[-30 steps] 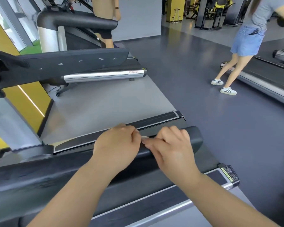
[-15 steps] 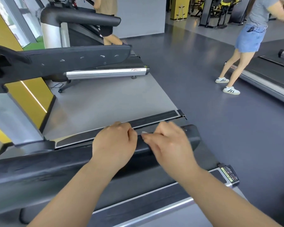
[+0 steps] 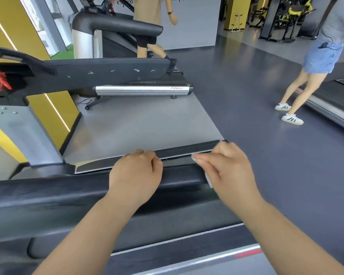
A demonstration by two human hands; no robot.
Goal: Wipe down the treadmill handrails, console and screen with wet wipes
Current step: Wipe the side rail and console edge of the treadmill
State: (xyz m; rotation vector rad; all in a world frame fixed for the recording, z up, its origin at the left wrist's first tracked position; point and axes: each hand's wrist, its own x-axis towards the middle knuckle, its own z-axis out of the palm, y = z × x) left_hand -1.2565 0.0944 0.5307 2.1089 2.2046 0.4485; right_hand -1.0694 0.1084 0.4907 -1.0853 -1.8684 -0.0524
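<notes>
The left hand (image 3: 135, 175) sits on top of the black handrail (image 3: 68, 195), with its fingers curled over the far side. The right hand (image 3: 228, 169) is at the rail's right end and looks a bit blurry. Its fingers are bent around a white wet wipe (image 3: 209, 180), which touches that end.

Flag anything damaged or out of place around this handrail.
Nothing stands out. The handrail looks intact; the left hand grips it, and the right hand holds a wipe at its end.
</notes>
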